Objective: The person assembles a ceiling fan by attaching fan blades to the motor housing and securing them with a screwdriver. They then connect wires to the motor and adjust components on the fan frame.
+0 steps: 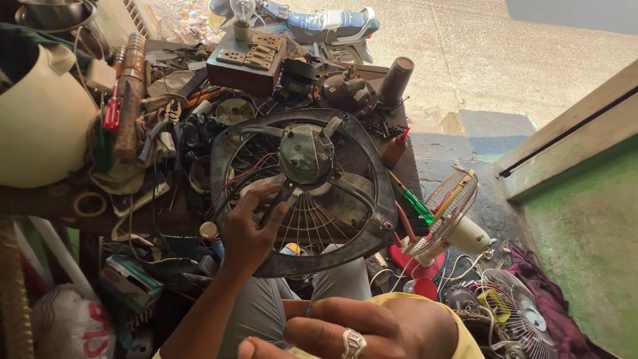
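Gripping dark tool (278, 203) in left hand (247, 229) at exhaust fan (302, 193) hub, fan resting on lap; loosening motor seems underway. Right hand (362, 329) curled loosely, empty. Next needs steadying frame.

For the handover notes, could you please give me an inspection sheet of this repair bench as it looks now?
Surface: dark workbench, almost wholly covered.
Job's things: grimy exhaust fan in a round frame, leaning at the bench edge over the person's lap; green motor housing at its hub.
Clutter: red screwdriver, bulb holder block, cream shell, tape roll.
Grippers: left hand grips a frame strut; right hand, ringed, close to the camera, holds nothing visible.
Cables: red wire runs through the fan frame.
Surroundings: small table fans on the floor, green wall, parked motorbike.
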